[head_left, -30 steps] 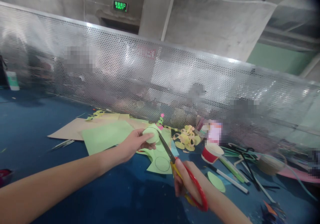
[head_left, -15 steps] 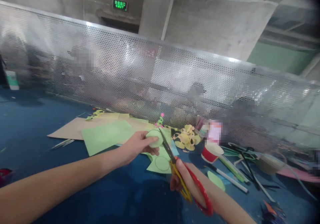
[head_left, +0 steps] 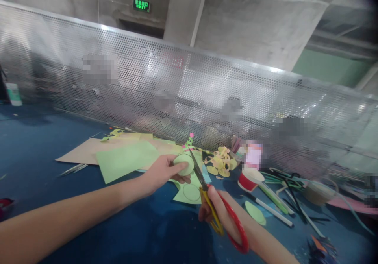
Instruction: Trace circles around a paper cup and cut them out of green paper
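Observation:
My left hand (head_left: 161, 172) pinches a light green paper piece with a round outline (head_left: 183, 164) above the blue table. My right hand (head_left: 217, 213) grips scissors (head_left: 220, 209) with a red and a yellow handle loop; the dark blades run up along the right edge of the held paper. Under the blades lies more of the green sheet with a drawn circle (head_left: 191, 192).
Green sheet (head_left: 126, 159) and brown card (head_left: 85, 152) lie at left. Yellow paper curls (head_left: 220, 163), a red-and-white paper cup (head_left: 247, 180), a cut green disc (head_left: 255, 213), pens and straws (head_left: 274, 207) crowd the right. A perforated metal screen (head_left: 189, 95) borders the back.
The scissors have advanced a little up along the paper's edge and their handles shifted left. My left hand has turned the paper slightly.

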Demonstrator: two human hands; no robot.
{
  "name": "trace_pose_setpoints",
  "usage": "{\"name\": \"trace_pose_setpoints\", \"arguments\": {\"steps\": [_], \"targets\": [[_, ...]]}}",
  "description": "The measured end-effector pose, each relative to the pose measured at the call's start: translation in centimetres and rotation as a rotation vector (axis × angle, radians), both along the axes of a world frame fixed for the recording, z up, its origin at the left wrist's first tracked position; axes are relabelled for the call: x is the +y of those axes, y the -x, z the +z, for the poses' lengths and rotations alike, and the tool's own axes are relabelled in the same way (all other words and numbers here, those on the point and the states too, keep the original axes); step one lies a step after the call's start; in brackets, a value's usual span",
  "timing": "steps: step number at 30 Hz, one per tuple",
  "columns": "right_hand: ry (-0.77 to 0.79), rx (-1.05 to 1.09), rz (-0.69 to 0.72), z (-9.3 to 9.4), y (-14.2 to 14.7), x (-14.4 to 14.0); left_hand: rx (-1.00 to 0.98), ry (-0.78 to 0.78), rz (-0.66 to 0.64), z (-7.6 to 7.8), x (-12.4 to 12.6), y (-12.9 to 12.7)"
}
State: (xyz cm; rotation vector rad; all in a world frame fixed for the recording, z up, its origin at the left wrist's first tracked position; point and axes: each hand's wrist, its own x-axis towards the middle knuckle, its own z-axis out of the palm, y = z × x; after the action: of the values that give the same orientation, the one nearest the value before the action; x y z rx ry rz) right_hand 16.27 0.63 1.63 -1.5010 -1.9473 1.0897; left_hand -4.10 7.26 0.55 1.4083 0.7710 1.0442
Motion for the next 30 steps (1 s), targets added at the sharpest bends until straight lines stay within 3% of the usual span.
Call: {"name": "trace_pose_setpoints", "arguments": {"steps": [16, 30], "targets": [[-0.034, 0.102, -0.005, -0.9, 0.2, 0.4, 0.004, -0.008, -0.044, 0.0, -0.4, -0.2], [-0.157, 0.001, -0.017, -1.4, -0.1, 0.4, -0.053, 0.029, -0.054, 0.5, -0.7, -0.1]]}}
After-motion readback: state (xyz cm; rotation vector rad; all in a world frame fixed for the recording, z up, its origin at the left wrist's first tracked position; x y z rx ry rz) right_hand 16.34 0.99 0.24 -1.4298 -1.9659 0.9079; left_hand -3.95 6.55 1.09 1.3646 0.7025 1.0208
